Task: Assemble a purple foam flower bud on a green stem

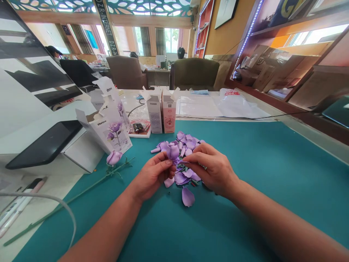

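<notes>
My left hand [160, 169] pinches a partly built purple toy flower [173, 150] near its base, its cupped petals facing up. The fingers of my right hand [211, 167] close on a thin purple petal [184, 162] held against the flower's lower side. Beneath and behind both hands lies a pile of loose purple petals [188, 141], with some small green pieces among them. A single petal [188, 197] rests apart, nearer to me. To the left, a purple rose [114, 158] on a long green stem [84, 187] lies on the mat.
On the left stand opened flower boxes [113, 133], a black phone-like slab [46, 145] on a white box, pens [20, 207] and a cable [67, 205]. Two upright boxes [162, 112] stand behind the pile on the green mat [267, 174]. Plastic bags [237, 103] lie at the back right.
</notes>
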